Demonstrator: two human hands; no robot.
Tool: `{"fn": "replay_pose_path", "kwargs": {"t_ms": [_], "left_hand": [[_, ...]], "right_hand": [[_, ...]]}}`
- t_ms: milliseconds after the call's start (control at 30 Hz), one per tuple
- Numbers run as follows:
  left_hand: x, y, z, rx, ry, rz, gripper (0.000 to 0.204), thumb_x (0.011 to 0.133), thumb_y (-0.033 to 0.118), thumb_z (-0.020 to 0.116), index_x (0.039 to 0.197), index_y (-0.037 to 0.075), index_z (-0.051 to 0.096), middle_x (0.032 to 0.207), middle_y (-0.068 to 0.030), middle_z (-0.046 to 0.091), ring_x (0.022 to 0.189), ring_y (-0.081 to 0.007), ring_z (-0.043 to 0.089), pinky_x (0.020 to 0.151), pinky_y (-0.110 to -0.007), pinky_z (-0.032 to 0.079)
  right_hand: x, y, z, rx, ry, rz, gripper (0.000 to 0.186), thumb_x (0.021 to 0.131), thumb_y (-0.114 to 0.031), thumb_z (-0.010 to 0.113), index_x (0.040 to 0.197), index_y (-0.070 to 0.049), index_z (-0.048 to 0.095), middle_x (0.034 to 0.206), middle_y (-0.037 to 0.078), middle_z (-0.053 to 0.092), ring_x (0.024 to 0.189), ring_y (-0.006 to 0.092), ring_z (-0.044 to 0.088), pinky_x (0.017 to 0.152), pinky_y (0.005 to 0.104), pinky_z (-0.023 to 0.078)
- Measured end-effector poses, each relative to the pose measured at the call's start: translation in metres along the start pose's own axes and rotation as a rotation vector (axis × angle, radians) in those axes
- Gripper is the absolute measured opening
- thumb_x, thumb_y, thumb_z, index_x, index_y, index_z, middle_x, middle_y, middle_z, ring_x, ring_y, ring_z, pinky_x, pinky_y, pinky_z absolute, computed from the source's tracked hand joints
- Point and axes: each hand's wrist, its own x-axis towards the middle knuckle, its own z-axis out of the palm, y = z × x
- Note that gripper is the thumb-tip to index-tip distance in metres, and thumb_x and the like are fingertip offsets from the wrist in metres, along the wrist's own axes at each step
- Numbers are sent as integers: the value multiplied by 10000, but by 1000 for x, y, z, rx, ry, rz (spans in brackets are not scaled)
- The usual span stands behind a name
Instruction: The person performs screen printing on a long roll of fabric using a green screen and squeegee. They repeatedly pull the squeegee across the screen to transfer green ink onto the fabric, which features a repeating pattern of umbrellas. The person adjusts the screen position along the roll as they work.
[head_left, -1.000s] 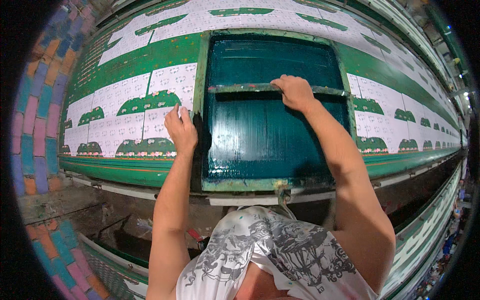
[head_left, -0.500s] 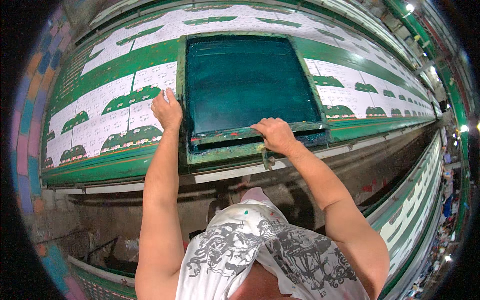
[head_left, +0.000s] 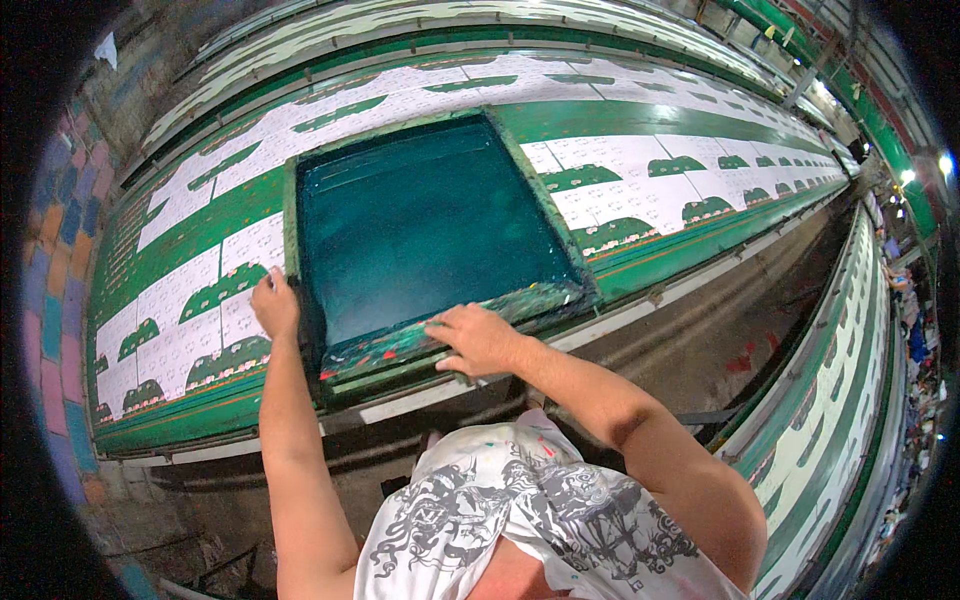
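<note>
A screen-printing frame [head_left: 543,200] holding a pool of dark teal ink [head_left: 425,225] lies on the long green table [head_left: 135,282], over printed white sheets [head_left: 600,200]. My left hand [head_left: 275,305] has its fingers curled at the screen's left edge, gripping it. My right hand [head_left: 480,342] rests on the paint-stained squeegee bar [head_left: 530,298] along the near side of the screen, fingers loosely extended over it and thumb apart below.
More long printing tables [head_left: 300,45] run behind and to the right. A painted brick wall [head_left: 55,320] borders the left end. A pale rail [head_left: 640,323] edges the table, with a dim gap below. Lights and clutter line the far right.
The squeegee has moved from mid-screen to the near edge, my right hand with it; that hand's fingers have loosened. The view has shifted, showing more tables beyond.
</note>
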Motion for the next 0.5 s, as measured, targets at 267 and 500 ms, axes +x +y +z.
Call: {"fn": "replay_pose_path", "kwargs": {"t_ms": [267,500], "left_hand": [[-8,26,-8,314,4,-2,594,1113,501,559,1056,-30,820,1094,-289,773,1041,-492,718,935,-602,543],[-13,34,-6,571,9,32,626,1131,548,508,1056,-4,794,1115,-258,767,1033,-484,714,904,-615,549]], "right_hand": [[-70,136,-65,207,426,14,365,941,-269,827,1239,-64,779,1259,136,778,1247,350,693,1071,491,528],[-107,260,-70,272,505,306,587,1022,-300,728,1538,-49,602,1602,230,530,1498,417,485,1280,514,349]]}}
